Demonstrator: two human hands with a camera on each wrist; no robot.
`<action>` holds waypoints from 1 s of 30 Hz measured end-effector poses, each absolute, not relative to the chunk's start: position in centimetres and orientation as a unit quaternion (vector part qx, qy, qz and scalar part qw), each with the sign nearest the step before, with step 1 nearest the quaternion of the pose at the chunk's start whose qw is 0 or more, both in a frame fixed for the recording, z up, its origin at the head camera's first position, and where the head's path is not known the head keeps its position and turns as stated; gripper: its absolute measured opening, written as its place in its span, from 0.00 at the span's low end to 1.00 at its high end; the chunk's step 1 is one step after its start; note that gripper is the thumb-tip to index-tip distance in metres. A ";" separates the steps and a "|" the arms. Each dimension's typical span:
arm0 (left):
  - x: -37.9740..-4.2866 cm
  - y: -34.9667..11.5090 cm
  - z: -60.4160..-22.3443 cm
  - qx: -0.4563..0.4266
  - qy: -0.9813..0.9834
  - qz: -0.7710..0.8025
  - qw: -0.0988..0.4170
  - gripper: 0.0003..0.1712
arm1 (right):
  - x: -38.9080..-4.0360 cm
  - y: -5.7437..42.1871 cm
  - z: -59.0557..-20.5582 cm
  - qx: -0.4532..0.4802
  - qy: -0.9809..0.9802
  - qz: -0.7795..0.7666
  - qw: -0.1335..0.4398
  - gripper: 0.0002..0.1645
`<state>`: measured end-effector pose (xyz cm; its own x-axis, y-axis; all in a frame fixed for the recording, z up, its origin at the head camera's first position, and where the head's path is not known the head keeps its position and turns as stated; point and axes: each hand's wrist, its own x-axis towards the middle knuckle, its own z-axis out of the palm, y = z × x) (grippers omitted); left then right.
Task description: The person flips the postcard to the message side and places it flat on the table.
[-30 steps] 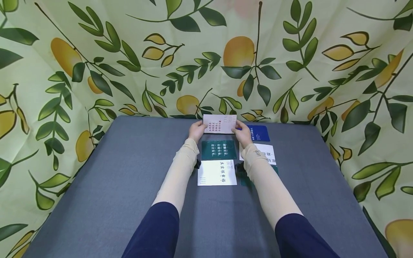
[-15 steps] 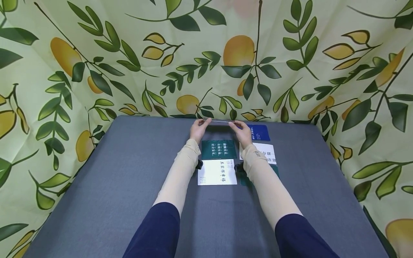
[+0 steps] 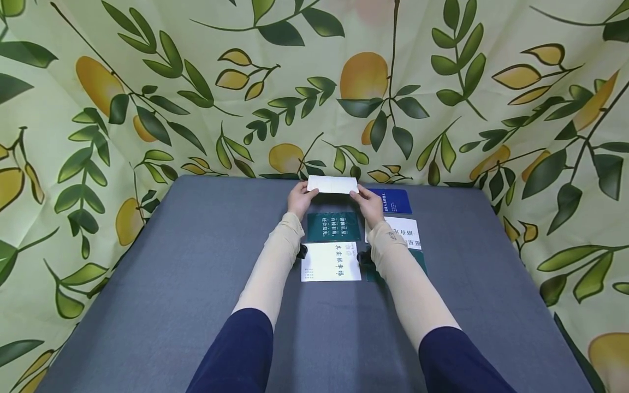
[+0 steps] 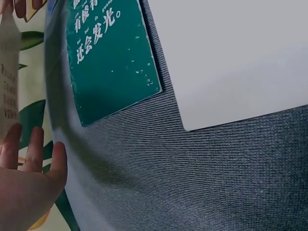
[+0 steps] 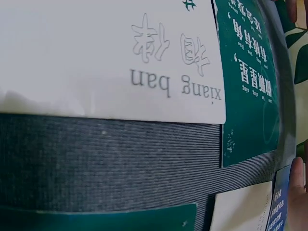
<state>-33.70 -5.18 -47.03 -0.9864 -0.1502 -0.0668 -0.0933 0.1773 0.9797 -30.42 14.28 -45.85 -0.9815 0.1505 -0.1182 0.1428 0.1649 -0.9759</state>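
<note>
Between both hands, above the far part of the table, is a card [image 3: 332, 184] with a blank white side facing me. My left hand [image 3: 300, 200] pinches its left edge and my right hand [image 3: 369, 203] its right edge, thumbs on the near side. In the left wrist view, print shows on the card's other face [image 4: 8, 82], with the left hand's fingers [image 4: 34, 149] behind it. Below the hands lie a green card [image 3: 334, 227] with white writing and a white card [image 3: 331, 262] with dark characters.
Right of these lie a blue card [image 3: 398, 201], a white card [image 3: 409, 232] and a green card [image 3: 419, 255], the last two partly hidden by the right forearm. The grey table [image 3: 172, 284] meets a leaf-and-fruit patterned curtain [image 3: 295, 65] at the back.
The held card's printed face was toward me, then the card tipped until edge-on, and now its blank white side shows. Both hands have stayed in nearly the same place; the other cards lie unmoved.
</note>
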 end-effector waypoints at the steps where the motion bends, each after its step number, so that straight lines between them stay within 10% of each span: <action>1: -33.0 -5.2 -46.1 0.084 -0.773 -0.629 0.008 0.26 | -30.5 14.3 -45.9 -0.094 -0.765 0.637 0.005 0.34; 30: -33.8 -6.3 -50.7 0.097 -0.873 -0.478 0.011 0.28 | -30.4 13.0 -47.4 -0.072 -0.896 0.438 -0.022 0.31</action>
<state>-33.83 -6.32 -50.68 -0.9809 -0.1803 -0.0729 -0.1584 0.5236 0.8371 -30.36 13.00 -47.38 -0.9886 0.1100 -0.1026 0.1485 0.6054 -0.7820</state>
